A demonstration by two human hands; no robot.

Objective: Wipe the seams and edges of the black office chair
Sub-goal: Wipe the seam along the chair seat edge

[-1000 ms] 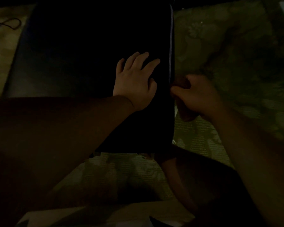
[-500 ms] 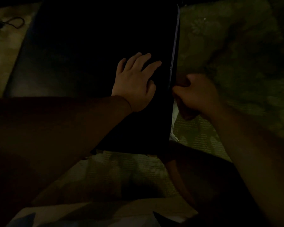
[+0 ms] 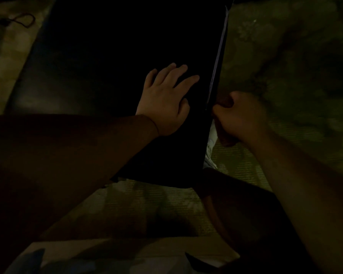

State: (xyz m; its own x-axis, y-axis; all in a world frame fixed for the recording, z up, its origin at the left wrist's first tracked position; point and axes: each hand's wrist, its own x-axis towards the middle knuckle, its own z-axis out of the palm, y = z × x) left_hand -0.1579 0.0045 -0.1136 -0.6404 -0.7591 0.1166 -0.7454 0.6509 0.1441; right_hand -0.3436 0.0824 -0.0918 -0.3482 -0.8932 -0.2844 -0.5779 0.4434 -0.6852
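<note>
The scene is very dark. The black office chair panel (image 3: 111, 62) lies flat on the carpet, its pale seam line (image 3: 218, 50) running along the right edge. My left hand (image 3: 166, 103) rests flat on the panel with fingers spread, just left of that edge. Curled into a fist, my right hand (image 3: 240, 115) presses against the right edge and grips a cloth. A pale bit of the cloth (image 3: 210, 149) hangs below the fist beside the panel's side; the rest is hidden in the hand.
Patterned greenish carpet (image 3: 285, 56) surrounds the chair panel. A dark cord (image 3: 22, 19) loops at the top left. A dark curved object (image 3: 242, 214) lies under my right forearm. A pale flat box or sheet (image 3: 127, 254) sits at the bottom.
The view has shifted, so the panel's right edge now slants further right at the top. The pale cloth has come into sight under my right fist. My left hand stays put.
</note>
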